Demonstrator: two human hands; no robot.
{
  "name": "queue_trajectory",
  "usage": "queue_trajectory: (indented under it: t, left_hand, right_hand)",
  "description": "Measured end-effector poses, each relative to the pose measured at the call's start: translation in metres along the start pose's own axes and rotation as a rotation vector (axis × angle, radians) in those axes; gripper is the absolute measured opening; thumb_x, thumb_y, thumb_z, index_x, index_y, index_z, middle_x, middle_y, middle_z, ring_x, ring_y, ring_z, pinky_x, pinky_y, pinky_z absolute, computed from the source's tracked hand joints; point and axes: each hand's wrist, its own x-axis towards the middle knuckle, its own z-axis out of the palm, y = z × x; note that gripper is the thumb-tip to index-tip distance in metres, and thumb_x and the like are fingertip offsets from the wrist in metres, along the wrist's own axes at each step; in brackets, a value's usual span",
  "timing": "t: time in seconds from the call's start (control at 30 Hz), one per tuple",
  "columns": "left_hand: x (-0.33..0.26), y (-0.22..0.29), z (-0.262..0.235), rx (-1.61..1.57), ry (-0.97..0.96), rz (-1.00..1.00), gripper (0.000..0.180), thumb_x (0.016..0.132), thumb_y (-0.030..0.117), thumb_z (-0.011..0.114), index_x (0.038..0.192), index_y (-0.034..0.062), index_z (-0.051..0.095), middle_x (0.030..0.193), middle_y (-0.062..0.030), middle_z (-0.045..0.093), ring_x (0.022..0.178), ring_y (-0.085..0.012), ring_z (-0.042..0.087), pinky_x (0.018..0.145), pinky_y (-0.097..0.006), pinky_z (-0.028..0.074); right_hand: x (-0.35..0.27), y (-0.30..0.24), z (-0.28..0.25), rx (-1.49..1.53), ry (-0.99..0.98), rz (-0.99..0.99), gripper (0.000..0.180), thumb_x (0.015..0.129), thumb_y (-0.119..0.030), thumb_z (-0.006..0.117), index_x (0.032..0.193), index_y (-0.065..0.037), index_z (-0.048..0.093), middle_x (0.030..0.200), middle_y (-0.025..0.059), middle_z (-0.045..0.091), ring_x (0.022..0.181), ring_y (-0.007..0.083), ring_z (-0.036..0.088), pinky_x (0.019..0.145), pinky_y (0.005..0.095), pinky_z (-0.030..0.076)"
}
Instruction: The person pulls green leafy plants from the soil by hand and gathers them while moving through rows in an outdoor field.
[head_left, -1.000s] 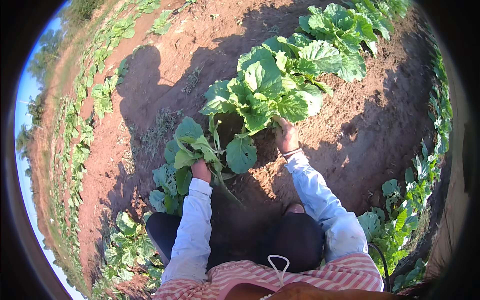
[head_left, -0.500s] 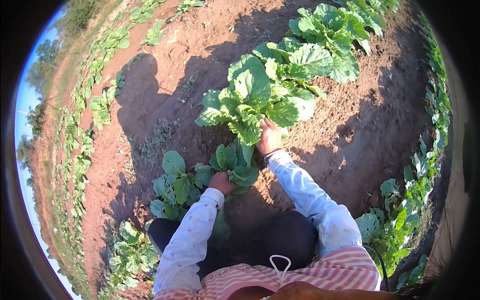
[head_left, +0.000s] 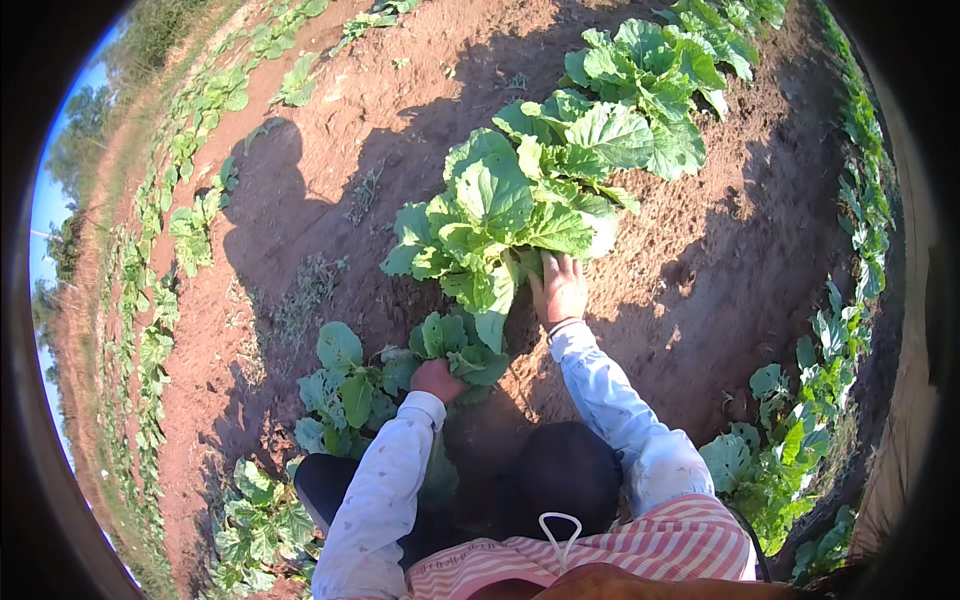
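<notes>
A large leafy green plant [head_left: 490, 200], like mustard greens, grows ahead of me, its broad leaves lit by the sun. My right hand [head_left: 560, 292] is at the plant's lower right side, fingers stretched up under the outer leaves and thumb apart; it looks open. Nearer to me, my left hand [head_left: 438, 382] is closed around a bunch of picked leaves [head_left: 455, 345]. The leaves spread above the fist, and one hangs below it by my knee. The stems inside the fist are hidden.
A smaller plant with bluish-green leaves [head_left: 345, 385] stands left of my left hand. More leafy plants [head_left: 655, 85] continue the row ahead. Other rows [head_left: 795, 440] run at right and far left. Reddish-brown soil [head_left: 690, 270] lies between, partly under my shadow. My dark-clothed knee [head_left: 565, 475] is close below.
My right hand has moved slightly right and down, away from the leaf stalks, and its fingers have opened. The left hand keeps its bunch. The whole view has shifted slightly.
</notes>
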Motion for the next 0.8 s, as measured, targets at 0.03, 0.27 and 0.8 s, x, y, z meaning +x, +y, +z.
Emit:
queue_trajectory:
  t: [0.03, 0.27, 0.8]
  left_hand:
    - [0.0, 0.001, -0.001, -0.01, -0.004, -0.003, 0.047, 0.059, 0.044, 0.069, 0.092, 0.0109, 0.065, 0.092, -0.0169, 0.062, 0.086, -0.034, 0.059, 0.077, -0.043, 0.047]
    - [0.009, -0.008, 0.007, -0.029, 0.026, -0.017, 0.047, 0.058, 0.041, 0.069, 0.094, 0.0107, 0.064, 0.093, -0.0169, 0.062, 0.087, -0.0337, 0.059, 0.078, -0.042, 0.047]
    - [0.01, -0.003, 0.003, -0.096, 0.009, -0.037, 0.055, 0.058, 0.046, 0.069, 0.098, 0.0096, 0.063, 0.097, -0.0173, 0.062, 0.09, -0.0341, 0.058, 0.079, -0.042, 0.046]
  right_hand:
    - [0.013, -0.002, 0.001, -0.046, -0.08, 0.077, 0.045, 0.073, -0.028, 0.063, 0.107, 0.0, 0.054, 0.105, 0.0164, 0.049, 0.097, 0.033, 0.045, 0.083, 0.0394, 0.039]
    - [0.084, -0.038, 0.071, -0.014, -0.299, 0.202, 0.025, 0.066, -0.014, 0.061, 0.091, -0.007, 0.061, 0.109, 0.0117, 0.052, 0.107, 0.0279, 0.043, 0.09, 0.0367, 0.037]
    - [0.048, 0.097, 0.008, 1.39, 0.14, 0.556, 0.028, 0.078, -0.015, 0.061, 0.101, 0.0, 0.058, 0.094, 0.0069, 0.061, 0.082, 0.0175, 0.058, 0.073, 0.0304, 0.045]
